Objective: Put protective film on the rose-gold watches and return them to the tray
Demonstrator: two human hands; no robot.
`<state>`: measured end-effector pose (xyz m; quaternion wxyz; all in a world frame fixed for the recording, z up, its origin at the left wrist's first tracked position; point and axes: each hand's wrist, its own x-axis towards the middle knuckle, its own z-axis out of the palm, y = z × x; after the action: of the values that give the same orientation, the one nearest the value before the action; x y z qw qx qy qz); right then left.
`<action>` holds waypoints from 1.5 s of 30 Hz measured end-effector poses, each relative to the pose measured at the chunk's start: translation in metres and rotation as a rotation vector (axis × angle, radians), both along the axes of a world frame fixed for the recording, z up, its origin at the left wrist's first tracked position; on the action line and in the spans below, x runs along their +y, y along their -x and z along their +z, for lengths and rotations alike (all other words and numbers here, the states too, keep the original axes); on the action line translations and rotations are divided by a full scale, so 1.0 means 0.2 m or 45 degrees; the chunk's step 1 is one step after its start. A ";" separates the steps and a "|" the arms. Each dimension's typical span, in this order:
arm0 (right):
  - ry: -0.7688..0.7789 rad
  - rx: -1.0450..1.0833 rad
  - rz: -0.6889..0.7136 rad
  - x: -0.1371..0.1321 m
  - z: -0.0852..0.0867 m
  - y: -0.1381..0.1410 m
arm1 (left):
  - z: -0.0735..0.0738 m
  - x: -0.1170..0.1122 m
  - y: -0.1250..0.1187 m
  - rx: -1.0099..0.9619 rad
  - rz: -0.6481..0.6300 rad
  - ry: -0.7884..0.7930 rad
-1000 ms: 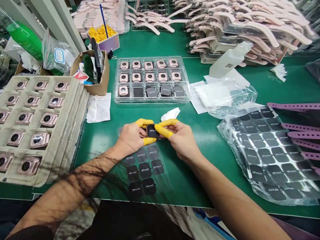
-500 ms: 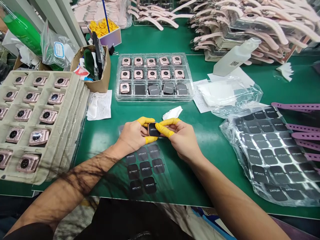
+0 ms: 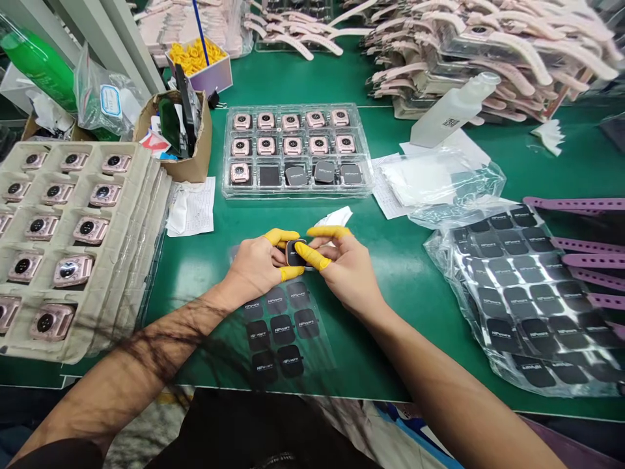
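Note:
A watch case [image 3: 291, 259] with a dark face and white lettering is held over the bench. My left hand [image 3: 256, 264], with yellow finger cots, grips its left side between finger and thumb. The thumb of my right hand [image 3: 349, 267], also in a yellow cot, presses across the watch face. The right index finger is raised above it, and the other fingers curl behind, partly hidden. Just below my hands lies a clear sheet [image 3: 322, 355] bearing several black square films [image 3: 283, 329] with the same lettering. A crumpled white wipe [image 3: 336, 217] sits behind my right hand.
A clear tray [image 3: 297, 191] of pink watches and black covers stands ahead. Stacked pulp trays [image 3: 97, 267] of watches fill the left. Bagged film sheets [image 3: 522, 299] and purple straps [image 3: 586, 260] lie right. Behind stand a white bottle [image 3: 454, 111] and a box of yellow cots [image 3: 209, 75].
My right thumb has slid left across the watch face, covering more of it. The raised right index finger has come away from the watch. The left hand keeps its grip.

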<state>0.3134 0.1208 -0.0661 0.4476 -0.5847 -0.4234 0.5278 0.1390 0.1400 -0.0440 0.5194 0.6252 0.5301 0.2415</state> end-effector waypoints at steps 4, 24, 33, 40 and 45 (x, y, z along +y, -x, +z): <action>-0.094 -0.052 -0.163 0.00 0.00 -0.01 | -0.03 0.01 0.00 -0.150 0.026 0.098; -0.883 -1.121 0.823 0.00 -0.06 0.02 | 0.12 0.78 0.12 0.986 -0.068 -0.604; -0.875 -1.159 0.873 0.00 -0.04 0.03 | 0.30 0.69 0.07 1.256 -0.025 -0.785; -0.902 -1.262 0.883 0.00 -0.02 0.02 | 0.37 0.84 0.17 1.321 -0.357 -0.570; -0.926 -1.263 0.866 0.00 -0.04 0.03 | 0.33 0.80 0.19 1.213 -0.323 -0.570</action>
<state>0.3076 0.1212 -0.0742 0.1787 -0.4049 -0.8866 0.1345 0.1007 0.2993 0.0230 0.1007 0.8199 0.5629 -0.0262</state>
